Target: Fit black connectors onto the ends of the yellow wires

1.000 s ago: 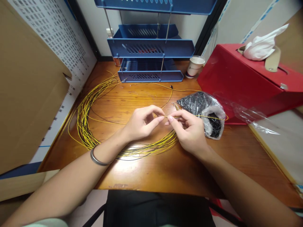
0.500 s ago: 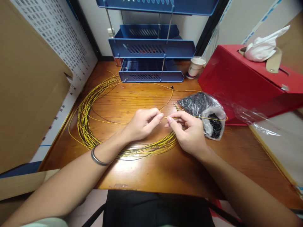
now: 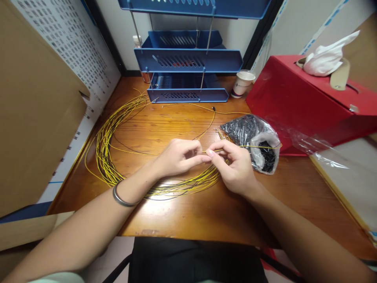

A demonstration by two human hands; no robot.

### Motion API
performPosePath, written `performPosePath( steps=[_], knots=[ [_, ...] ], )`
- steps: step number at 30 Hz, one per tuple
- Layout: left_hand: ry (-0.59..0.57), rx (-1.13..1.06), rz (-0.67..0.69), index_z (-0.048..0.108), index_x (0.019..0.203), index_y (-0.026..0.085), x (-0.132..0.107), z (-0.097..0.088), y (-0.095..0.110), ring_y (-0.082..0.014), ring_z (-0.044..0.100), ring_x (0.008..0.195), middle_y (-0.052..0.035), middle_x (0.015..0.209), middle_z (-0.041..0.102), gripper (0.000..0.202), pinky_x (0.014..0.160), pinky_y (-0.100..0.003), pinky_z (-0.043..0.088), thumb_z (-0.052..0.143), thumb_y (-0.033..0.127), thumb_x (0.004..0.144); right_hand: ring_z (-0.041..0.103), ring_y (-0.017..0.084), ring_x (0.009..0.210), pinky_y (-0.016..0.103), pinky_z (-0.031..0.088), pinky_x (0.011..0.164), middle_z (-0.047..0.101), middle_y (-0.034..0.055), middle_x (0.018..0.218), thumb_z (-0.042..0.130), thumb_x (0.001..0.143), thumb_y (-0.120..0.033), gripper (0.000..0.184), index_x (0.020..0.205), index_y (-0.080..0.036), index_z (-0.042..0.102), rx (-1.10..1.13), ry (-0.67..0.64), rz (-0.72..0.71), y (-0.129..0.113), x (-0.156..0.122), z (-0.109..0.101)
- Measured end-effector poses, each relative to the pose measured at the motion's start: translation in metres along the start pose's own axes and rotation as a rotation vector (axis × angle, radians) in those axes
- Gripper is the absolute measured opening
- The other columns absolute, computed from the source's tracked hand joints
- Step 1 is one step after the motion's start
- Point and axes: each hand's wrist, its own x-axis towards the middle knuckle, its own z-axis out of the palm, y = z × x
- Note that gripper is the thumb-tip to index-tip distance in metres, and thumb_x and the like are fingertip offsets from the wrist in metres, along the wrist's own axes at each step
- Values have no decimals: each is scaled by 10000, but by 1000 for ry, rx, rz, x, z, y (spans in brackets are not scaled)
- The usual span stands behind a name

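Observation:
My left hand point(image 3: 176, 158) and my right hand point(image 3: 234, 165) meet fingertip to fingertip over the middle of the wooden desk point(image 3: 206, 212). Both are pinched closed on a thin yellow wire point(image 3: 253, 147) that runs from the pinch to the right over a clear plastic bag of small black parts point(image 3: 253, 137). What the left fingertips hold besides the wire is too small to tell. A big loop of several yellow wires point(image 3: 107, 157) lies on the desk under and left of my hands. A metal bangle point(image 3: 119, 198) sits on my left wrist.
A blue stacked letter tray point(image 3: 188, 63) stands at the back with a paper cup point(image 3: 243, 82) beside it. A red box point(image 3: 309, 102) with white tissue point(image 3: 326, 57) fills the right. Cardboard sheets point(image 3: 32, 118) lean at the left. Clear plastic film point(image 3: 318, 145) lies right of the bag.
My two hands have drawn closer until the fingertips touch, and both have sunk slightly towards the desk. The wire loop and the bag have not moved.

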Motion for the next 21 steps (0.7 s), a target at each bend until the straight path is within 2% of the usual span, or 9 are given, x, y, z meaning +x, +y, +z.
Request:
performPosePath(
  steps=[4,8,21],
  knots=[
    [-58,-19,18,647,726,153,1,-1,3,-62,435,491,46,562,549,359,524,-192,332,574,376,998,659,149,577,249,439,520,682,17,660,587,930,-231,110,835,-192,627,41,-72,-11,1,0,0],
    [-117,-34,56,684,735,151,1,-2,3,-67,471,519,19,605,608,378,554,-194,346,519,320,1030,646,147,554,247,410,506,677,16,631,580,934,-223,109,840,-185,620,43,-90,-17,1,1,-1],
    [-116,-68,116,653,644,142,-1,-1,-2,-65,483,487,11,558,575,460,543,-203,339,454,242,1047,651,139,555,242,413,517,694,17,629,568,933,-217,107,857,-174,631,-15,-104,-44,0,1,0]
  ],
)
